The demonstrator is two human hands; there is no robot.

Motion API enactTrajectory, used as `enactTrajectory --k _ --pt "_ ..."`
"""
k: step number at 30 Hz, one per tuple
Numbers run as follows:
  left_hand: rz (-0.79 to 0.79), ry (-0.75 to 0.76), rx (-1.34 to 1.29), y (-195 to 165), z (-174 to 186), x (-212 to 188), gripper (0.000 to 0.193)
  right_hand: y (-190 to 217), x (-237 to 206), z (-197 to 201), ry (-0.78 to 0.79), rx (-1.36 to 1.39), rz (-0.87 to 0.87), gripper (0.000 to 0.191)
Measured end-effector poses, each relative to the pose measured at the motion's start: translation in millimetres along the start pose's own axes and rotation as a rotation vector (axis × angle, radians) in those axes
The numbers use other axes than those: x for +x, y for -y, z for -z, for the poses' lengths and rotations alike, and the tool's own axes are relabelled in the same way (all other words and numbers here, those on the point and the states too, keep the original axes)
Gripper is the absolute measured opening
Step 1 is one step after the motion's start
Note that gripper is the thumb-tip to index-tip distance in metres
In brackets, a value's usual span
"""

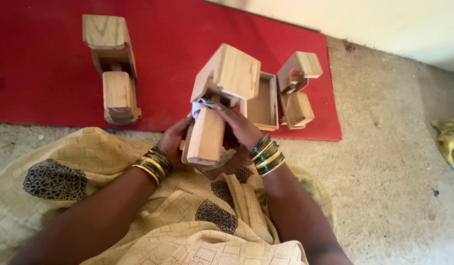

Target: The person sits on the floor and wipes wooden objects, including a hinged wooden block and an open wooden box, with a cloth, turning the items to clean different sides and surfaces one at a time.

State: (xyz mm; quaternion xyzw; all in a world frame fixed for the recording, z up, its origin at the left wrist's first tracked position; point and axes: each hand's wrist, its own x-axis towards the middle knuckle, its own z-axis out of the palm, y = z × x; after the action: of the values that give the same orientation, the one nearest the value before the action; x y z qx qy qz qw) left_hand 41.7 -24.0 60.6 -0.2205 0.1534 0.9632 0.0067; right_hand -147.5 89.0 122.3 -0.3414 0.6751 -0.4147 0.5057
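I hold a light wooden toy truck (222, 93) upright in front of me over my lap. My left hand (172, 142) grips its lower block from the left. My right hand (239, 127) presses a small pale cloth (201, 104) against the recess between the truck's cab and body. Green and gold bangles sit on both wrists.
A red mat (50, 64) lies on the rough concrete floor (389, 162). On it rest another wooden truck (114, 68) at the left, an open wooden box part (262, 103) and a third wooden truck piece (298, 88) at the right. A yellow cloth (450, 140) lies at the far right.
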Motion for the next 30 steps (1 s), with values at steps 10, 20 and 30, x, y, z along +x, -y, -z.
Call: enactTrajectory --k 10,20,30 --pt "-0.029 -0.141 0.039 -4.6 -6.5 0.7 0.062 12.5 -8.5 10.2 -0.239 -0.858 -0.083 0.078" --pt "-0.132 0.028 -0.053 -8.3 0.0 -3.2 0.065 42.2 -77.6 15.5 0.094 -0.607 0.114 0.019" --pt "-0.053 0.100 -0.071 -2.1 13.0 -1.9 0.063 45.6 -57.4 -31.0 -0.324 -0.414 0.375 0.033"
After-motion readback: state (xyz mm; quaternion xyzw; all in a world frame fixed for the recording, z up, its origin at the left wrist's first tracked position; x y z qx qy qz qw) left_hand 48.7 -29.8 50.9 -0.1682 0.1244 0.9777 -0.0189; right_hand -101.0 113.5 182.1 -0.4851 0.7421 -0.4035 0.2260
